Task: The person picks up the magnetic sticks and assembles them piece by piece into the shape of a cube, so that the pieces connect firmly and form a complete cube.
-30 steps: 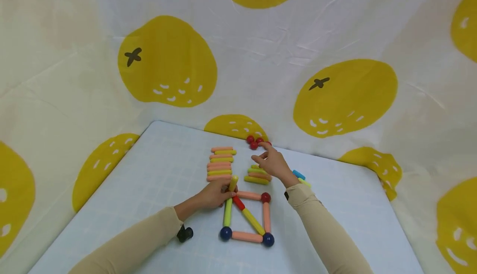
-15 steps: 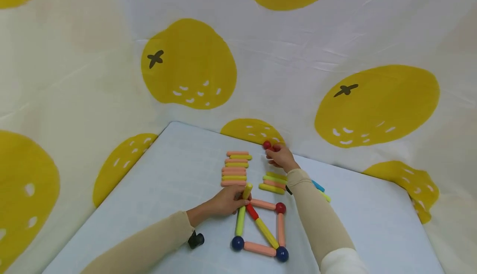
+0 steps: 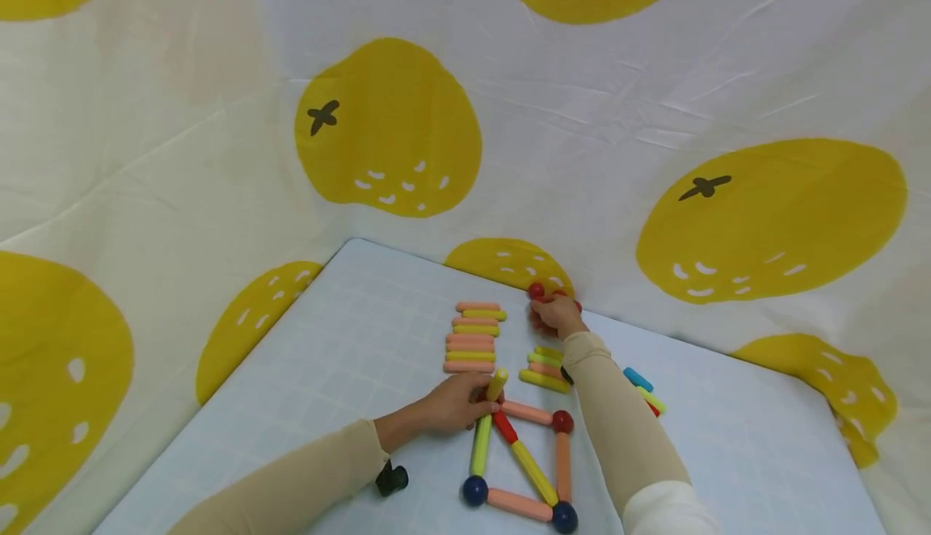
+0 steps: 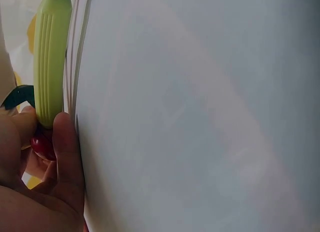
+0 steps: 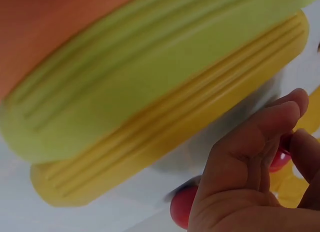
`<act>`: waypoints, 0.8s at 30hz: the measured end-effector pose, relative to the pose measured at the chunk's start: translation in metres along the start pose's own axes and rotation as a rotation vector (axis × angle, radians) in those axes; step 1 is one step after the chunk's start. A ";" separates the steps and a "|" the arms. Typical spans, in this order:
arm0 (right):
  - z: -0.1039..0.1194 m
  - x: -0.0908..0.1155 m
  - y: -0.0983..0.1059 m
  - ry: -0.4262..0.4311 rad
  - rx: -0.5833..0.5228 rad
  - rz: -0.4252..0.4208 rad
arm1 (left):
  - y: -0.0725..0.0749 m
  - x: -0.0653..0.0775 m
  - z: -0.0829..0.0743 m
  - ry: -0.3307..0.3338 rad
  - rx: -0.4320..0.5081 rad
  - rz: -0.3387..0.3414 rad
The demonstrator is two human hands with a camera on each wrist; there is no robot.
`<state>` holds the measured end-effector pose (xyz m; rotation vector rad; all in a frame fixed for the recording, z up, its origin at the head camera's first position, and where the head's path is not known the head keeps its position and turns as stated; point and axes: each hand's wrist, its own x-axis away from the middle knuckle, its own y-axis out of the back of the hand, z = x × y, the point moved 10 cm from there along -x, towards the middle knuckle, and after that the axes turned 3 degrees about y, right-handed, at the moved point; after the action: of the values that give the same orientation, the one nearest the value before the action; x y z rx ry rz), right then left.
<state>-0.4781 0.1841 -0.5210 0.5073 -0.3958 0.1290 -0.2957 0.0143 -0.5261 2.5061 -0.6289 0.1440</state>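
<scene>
My left hand [image 3: 458, 402] grips the far-left corner of a flat square of magnetic sticks and balls; in the left wrist view its fingers hold a red ball [image 4: 43, 146] at the end of a lime stick [image 4: 51, 61]. A yellow stick [image 3: 498, 384] rises from that corner. Salmon sticks [image 3: 520, 504] form the other sides, with navy balls [image 3: 476, 490] at the near corners and a red ball [image 3: 562, 422] at far right. A red-and-yellow diagonal [image 3: 534, 473] crosses it. At the back edge, my right hand [image 3: 556, 317] pinches a red ball [image 5: 280, 161], partly hidden by the fingers.
Salmon and yellow sticks [image 3: 470, 343] lie in a row behind the left hand. A smaller group of sticks [image 3: 544, 380] lies beside the right forearm, and blue, lime and red sticks [image 3: 638, 379] lie right of it. Another red ball [image 3: 536, 290] sits at the back edge.
My right hand has gone from extended fingers over the red balls to pinching one of them. My left hand keeps its hold on the corner. The head view has shifted, moving the scene rightward.
</scene>
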 end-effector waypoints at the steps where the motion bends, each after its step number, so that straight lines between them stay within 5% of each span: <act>1: -0.001 0.002 0.001 0.001 -0.003 -0.001 | -0.001 0.001 -0.001 -0.001 -0.006 0.001; 9: 0.013 0.033 0.002 0.090 -0.142 0.061 | 0.001 0.004 -0.004 0.010 -0.024 0.009; 24: 0.051 0.179 -0.017 0.369 -0.053 0.244 | -0.002 0.000 -0.004 -0.004 0.006 0.029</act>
<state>-0.3278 0.1478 -0.4162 0.3712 -0.0979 0.4397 -0.2943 0.0180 -0.5235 2.5045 -0.6683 0.1514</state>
